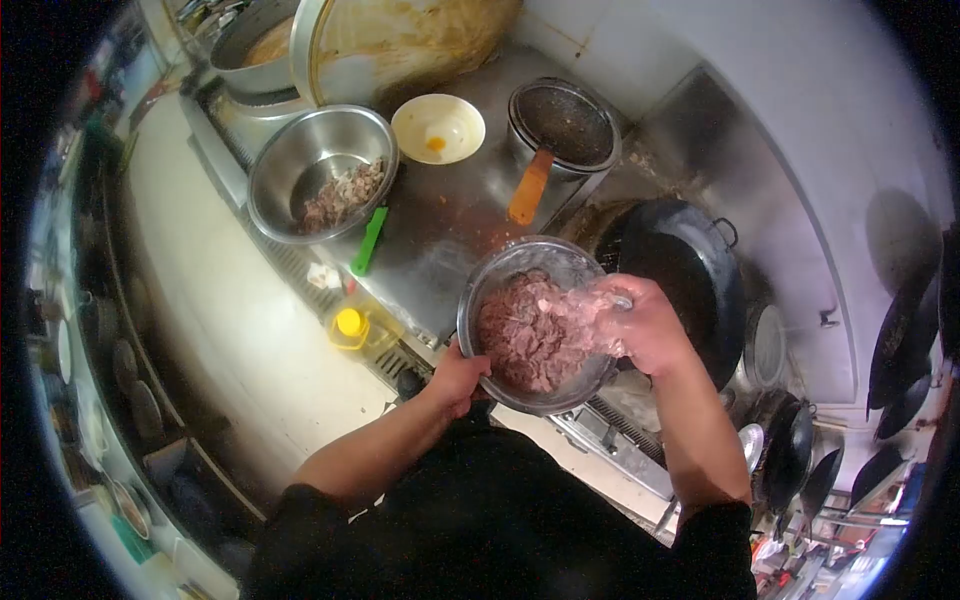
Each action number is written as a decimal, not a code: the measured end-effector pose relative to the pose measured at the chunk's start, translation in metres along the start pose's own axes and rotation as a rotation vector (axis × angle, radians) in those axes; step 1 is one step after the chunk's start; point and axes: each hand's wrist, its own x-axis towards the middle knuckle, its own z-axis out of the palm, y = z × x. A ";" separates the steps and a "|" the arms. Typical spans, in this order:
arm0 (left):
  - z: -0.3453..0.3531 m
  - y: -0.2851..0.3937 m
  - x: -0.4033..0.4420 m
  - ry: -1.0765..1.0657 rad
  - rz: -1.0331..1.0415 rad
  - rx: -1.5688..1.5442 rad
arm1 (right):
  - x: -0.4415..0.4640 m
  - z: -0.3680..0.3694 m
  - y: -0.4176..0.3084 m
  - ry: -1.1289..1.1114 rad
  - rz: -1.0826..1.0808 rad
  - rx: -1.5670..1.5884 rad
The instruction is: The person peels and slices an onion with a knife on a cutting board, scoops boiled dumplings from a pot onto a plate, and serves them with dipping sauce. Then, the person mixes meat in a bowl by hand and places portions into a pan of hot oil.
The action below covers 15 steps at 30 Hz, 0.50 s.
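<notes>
A metal bowl holding raw meat pieces is close in front of me, to the left of a dark wok. My left hand grips its rim at the lower left. At the bowl's right side my right hand is closed around a clear, crumpled plastic bag, which lies over part of the meat. The bag's contents are too unclear to tell.
Behind on the metal counter are a steel basin with meat, a yellowish bowl, a green-handled tool and a strainer on a pot. An oil bottle stands left, the wok right.
</notes>
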 end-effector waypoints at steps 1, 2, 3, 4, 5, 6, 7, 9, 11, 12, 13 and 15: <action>0.001 0.001 -0.001 0.003 -0.008 0.019 | 0.000 0.000 0.001 0.005 -0.015 -0.007; 0.001 0.000 -0.001 0.004 -0.008 0.017 | 0.000 0.000 0.003 0.009 -0.030 -0.013; 0.000 -0.001 0.000 0.008 -0.015 0.018 | 0.001 0.000 0.005 0.008 -0.029 -0.013; -0.001 -0.002 0.000 0.011 -0.021 0.020 | 0.002 -0.001 0.007 0.017 0.001 0.059; -0.003 -0.004 0.002 0.010 -0.020 0.020 | 0.001 -0.001 0.008 0.027 0.030 0.131; -0.006 -0.006 0.004 -0.001 0.003 0.004 | -0.001 -0.002 0.008 0.027 0.029 0.129; -0.007 -0.009 0.006 -0.011 0.025 -0.013 | -0.006 -0.002 0.007 0.055 0.027 0.262; -0.003 -0.006 0.003 -0.015 0.037 -0.025 | -0.008 -0.007 0.009 0.083 0.023 0.395; -0.001 -0.005 0.001 -0.020 0.046 -0.034 | -0.008 -0.023 0.015 0.015 -0.017 0.459; -0.001 -0.005 0.001 -0.023 0.045 -0.044 | -0.009 -0.028 0.015 0.018 -0.019 0.458; 0.000 -0.005 0.001 -0.026 0.045 -0.054 | -0.011 -0.032 0.013 0.013 -0.018 0.464; -0.001 -0.006 0.003 -0.033 0.040 -0.046 | -0.011 -0.045 0.019 0.013 -0.018 0.471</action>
